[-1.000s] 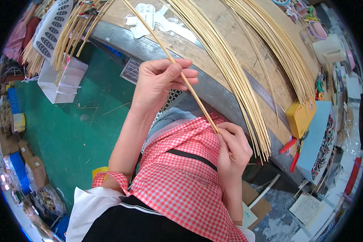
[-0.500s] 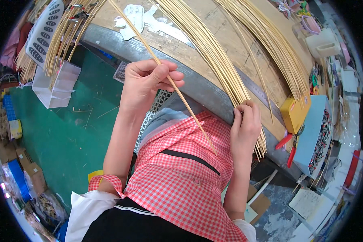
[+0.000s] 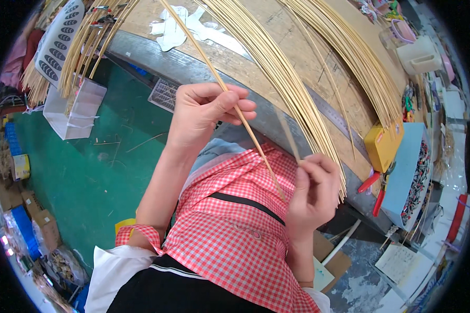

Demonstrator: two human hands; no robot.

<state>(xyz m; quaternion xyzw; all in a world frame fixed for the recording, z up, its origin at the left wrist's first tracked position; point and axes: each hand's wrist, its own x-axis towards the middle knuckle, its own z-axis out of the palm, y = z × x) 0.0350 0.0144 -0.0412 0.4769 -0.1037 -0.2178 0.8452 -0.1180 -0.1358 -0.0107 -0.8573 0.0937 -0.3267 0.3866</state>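
Pinched between the thumb and fingers of my left hand [image 3: 201, 112] is a long thin tan stick [image 3: 205, 56], like bamboo or cane. It slants from the top of the view down over my apron. My right hand [image 3: 316, 193] is closed near the table's front edge. A short pale strip [image 3: 287, 134], smeared by motion, rises from its fingertips; its exact kind cannot be made out. Beside it lies a bundle of straight tan sticks [image 3: 277, 65], with their near ends sticking out past the table edge.
A second bundle of sticks [image 3: 360, 68] and a metal ruler [image 3: 329, 116] lie on the wooden table [image 3: 245, 78]. White paper cutouts [image 3: 172, 31] are at the back. At right stand a yellow box [image 3: 384, 146], red-handled pliers [image 3: 378, 201] and a blue bin [image 3: 404, 177].
My right hand has come off the bundle, moved down toward me, and now has a short pale strip in its fingers. My left hand has shifted slightly right with the stick.
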